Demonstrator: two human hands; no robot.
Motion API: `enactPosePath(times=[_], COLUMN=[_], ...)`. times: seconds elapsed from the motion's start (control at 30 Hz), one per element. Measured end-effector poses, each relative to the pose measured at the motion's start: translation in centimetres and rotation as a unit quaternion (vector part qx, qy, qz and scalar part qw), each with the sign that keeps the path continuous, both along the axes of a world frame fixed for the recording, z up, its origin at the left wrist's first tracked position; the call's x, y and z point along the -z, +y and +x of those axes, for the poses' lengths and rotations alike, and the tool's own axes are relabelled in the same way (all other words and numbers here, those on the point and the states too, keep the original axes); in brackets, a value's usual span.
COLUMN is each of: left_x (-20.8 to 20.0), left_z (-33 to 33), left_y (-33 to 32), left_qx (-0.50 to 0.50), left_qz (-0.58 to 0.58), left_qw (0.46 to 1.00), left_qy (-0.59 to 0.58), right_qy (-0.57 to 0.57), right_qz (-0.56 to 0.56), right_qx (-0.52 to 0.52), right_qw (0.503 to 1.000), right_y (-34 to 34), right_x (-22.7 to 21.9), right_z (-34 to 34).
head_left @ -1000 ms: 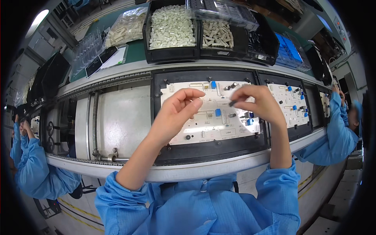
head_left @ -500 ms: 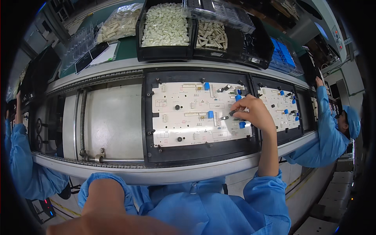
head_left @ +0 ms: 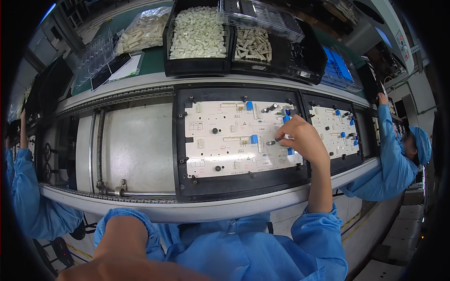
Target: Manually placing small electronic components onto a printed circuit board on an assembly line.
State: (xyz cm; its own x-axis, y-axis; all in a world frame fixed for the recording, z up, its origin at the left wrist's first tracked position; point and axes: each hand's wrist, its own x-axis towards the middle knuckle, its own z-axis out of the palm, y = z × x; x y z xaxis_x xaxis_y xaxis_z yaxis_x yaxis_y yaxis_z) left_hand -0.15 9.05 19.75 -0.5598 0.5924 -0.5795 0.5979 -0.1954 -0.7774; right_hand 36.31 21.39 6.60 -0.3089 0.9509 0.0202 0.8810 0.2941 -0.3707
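Observation:
My right hand [head_left: 302, 138] is over the right part of a white circuit board [head_left: 218, 152]. Its thumb and fingertips pinch a small dark cylindrical capacitor [head_left: 280, 138] close to the board. Just left of the fingertips stands another capacitor [head_left: 270, 143]. Blue box-shaped components [head_left: 254, 139] rise from the board, one of them partly covered by my fingers. The board sits in a black frame [head_left: 239, 187] with knobs around its edge. My left hand [head_left: 136, 270] is low at the picture's bottom edge, close and blurred, its fingers out of sight.
A second framed board [head_left: 333, 131] adjoins on the right. Behind the rail [head_left: 140, 93] stand black bins of white connectors [head_left: 197, 35] and beige parts [head_left: 253, 44], plus a tray of blue parts [head_left: 336, 65]. Co-workers in blue [head_left: 382, 159] sit on both sides.
The framed boards have shifted slightly to the right in the picture. My right hand has dipped a little, still pinching the capacitor. My left hand has hardly moved.

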Motion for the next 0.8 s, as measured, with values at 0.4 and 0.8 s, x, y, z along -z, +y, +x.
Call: enactPosePath(times=[0.4,0.8], left_x=[2.8,-3.6], left_z=[-11.4,4.4], left_y=[-4.1,7.3], left_qx=[0.034,-0.146], left_qz=[-0.009,-0.093], left_qw=[0.928,0.711], left_qy=[0.370,0.682], right_qy=[0.179,0.281], right_qz=[0.047,0.025], right_qx=[-0.300,-0.538], right_qw=[0.936,0.794], right_y=[-2.9,-9.7], right_x=[0.3,5.0], right_z=[-8.1,-15.1])
